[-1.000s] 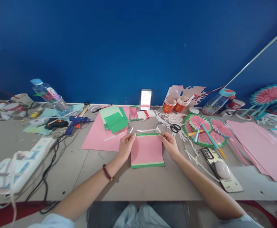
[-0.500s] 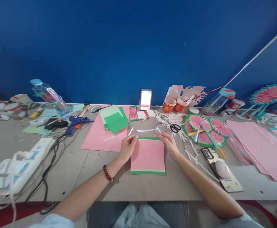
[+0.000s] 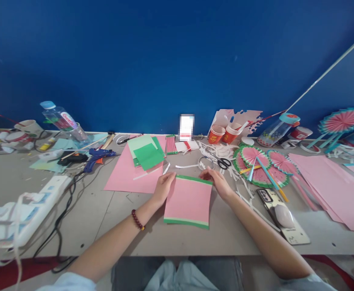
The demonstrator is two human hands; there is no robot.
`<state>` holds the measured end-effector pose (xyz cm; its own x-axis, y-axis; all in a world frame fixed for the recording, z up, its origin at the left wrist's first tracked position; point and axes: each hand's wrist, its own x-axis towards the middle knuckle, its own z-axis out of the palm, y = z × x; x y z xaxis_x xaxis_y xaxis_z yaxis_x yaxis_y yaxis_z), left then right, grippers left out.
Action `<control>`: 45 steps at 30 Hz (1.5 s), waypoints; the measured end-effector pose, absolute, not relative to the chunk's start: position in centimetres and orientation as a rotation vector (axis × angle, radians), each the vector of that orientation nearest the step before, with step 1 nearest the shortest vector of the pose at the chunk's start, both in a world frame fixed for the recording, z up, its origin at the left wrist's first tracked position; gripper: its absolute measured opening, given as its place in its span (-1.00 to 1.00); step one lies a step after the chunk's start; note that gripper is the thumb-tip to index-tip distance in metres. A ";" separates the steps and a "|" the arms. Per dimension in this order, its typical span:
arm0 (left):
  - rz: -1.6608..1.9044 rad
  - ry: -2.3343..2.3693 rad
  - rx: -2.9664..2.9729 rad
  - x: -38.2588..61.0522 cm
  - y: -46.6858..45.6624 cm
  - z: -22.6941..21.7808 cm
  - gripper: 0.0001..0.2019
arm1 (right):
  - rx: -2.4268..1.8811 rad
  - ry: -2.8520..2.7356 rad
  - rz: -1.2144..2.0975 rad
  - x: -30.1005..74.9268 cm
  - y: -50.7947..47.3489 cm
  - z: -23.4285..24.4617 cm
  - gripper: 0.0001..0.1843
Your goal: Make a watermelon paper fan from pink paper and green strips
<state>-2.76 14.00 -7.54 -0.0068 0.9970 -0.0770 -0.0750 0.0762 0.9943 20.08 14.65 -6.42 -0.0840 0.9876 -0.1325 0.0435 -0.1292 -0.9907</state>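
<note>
A pink sheet of paper [image 3: 187, 200] with green strips along its top and bottom edges lies slightly turned in front of me. My left hand [image 3: 164, 186] pinches its upper left corner, thumb over the paper. At the upper right corner, my right hand [image 3: 217, 182] has its fingers loosely bent and parted, just past the green edge; the fingertips are partly hidden. Green paper pieces [image 3: 149, 156] rest on a larger pink sheet [image 3: 120, 178] to the left. Beyond my right hand are black-handled scissors [image 3: 224, 163] among white paper strips.
On the left are a blue glue gun [image 3: 96, 158], a power strip [image 3: 47, 202] with cables and a tilted plastic bottle [image 3: 60, 117]. To the right are watermelon-patterned paper fans [image 3: 255, 159], a phone [image 3: 296, 236] under a mouse [image 3: 284, 216], red paper cups [image 3: 216, 134] and pink sheets [image 3: 328, 182].
The pink sheet has turned slightly clockwise, its lower edge shifting left. My right hand's fingers have loosened from the upper right corner, while my left hand stays on its corner.
</note>
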 end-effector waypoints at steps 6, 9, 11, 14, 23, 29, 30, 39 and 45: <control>1.182 1.174 1.081 -2.5 14.3 -7.8 -0.70 | -1.338 -1.056 1.068 20.7 15.8 -6.7 -0.43; 1.144 1.156 1.090 -2.5 14.2 -7.7 -0.70 | -1.311 -1.033 1.074 21.1 15.9 -6.8 -0.48; 1.130 1.153 1.094 -2.5 14.2 -7.7 -0.70 | -1.290 -1.026 1.076 21.2 16.0 -7.0 -0.52; 1.130 1.148 1.112 -2.5 14.2 -7.7 -0.70 | -1.273 -1.062 1.049 21.4 16.1 -7.2 -0.60; 1.057 1.083 1.287 -2.4 13.7 -6.9 -0.61 | -1.402 -1.663 0.430 21.5 15.9 -7.1 -0.55; 0.881 0.981 1.454 -2.0 13.1 -6.5 -0.51 | -1.182 -1.792 0.925 19.7 14.1 -5.6 -0.71; 0.829 0.963 1.482 -1.9 13.0 -6.5 -0.50 | -1.196 -1.806 1.068 19.4 13.7 -5.5 -0.71; 0.651 0.872 1.427 -2.1 12.7 -6.4 -0.50 | -1.212 -1.669 1.519 18.4 12.5 -6.3 -0.76; 0.674 0.946 0.911 -3.7 13.7 -6.1 -0.60 | -1.263 -1.349 1.381 19.1 13.9 -6.3 -0.66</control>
